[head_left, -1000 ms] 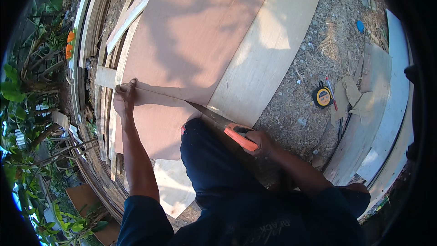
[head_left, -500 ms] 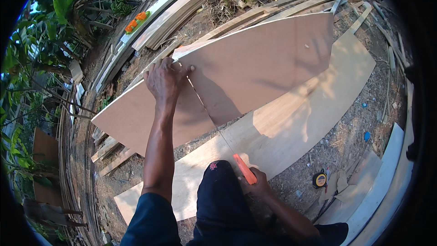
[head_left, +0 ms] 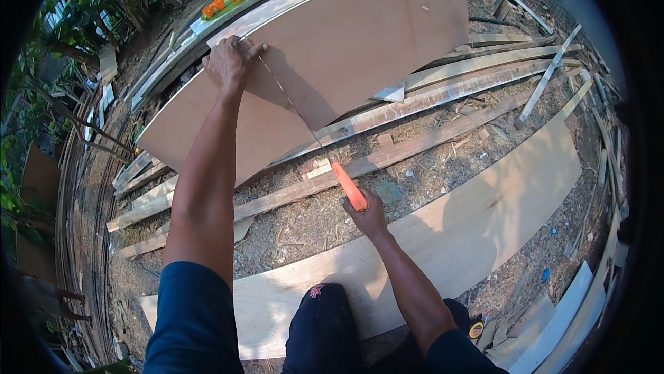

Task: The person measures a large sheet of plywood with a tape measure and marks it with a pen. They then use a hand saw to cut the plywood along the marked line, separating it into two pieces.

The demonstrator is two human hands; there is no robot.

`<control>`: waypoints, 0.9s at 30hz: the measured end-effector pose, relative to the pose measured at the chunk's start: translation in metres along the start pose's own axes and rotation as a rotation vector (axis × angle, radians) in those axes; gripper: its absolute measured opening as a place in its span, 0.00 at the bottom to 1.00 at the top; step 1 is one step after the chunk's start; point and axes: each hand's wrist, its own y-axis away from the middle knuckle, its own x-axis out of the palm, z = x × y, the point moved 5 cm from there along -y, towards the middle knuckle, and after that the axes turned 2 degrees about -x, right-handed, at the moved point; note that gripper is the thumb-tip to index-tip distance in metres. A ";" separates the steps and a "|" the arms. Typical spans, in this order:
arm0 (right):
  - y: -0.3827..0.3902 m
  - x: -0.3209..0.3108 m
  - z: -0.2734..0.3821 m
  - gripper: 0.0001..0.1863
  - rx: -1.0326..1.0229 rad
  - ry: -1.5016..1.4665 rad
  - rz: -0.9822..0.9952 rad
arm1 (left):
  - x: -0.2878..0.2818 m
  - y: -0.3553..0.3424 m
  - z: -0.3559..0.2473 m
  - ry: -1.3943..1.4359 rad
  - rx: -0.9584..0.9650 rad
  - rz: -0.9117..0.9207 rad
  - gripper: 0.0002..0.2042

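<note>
A large brown plywood sheet (head_left: 373,42) with a curved far edge stretches across the upper middle, tilted over the lumber. My left hand (head_left: 234,63) grips its far edge, fingers curled over and thumb spread along the face. In my right hand (head_left: 366,211) is the orange handle of a handsaw (head_left: 349,186). The saw's thin blade is seen nearly edge-on, running from the handle toward the sheet's near edge. A narrow line continues across the sheet up to my left thumb; blade and cut cannot be told apart there.
A paler plywood sheet (head_left: 484,215) lies on the ground by my knees. Long timber strips (head_left: 415,135) run beneath the brown sheet. Orange objects (head_left: 220,4) sit on stacked boards at the far left. A tape measure (head_left: 476,330) lies at the lower right.
The brown sheet and both hands appear farther from my knees, with ground and timber now showing between the two sheets. The saw handle is closer to the brown sheet's near edge.
</note>
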 end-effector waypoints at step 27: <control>-0.034 0.015 -0.058 0.09 -0.002 -0.066 0.181 | 0.136 -0.046 0.028 -0.032 0.013 -0.325 0.33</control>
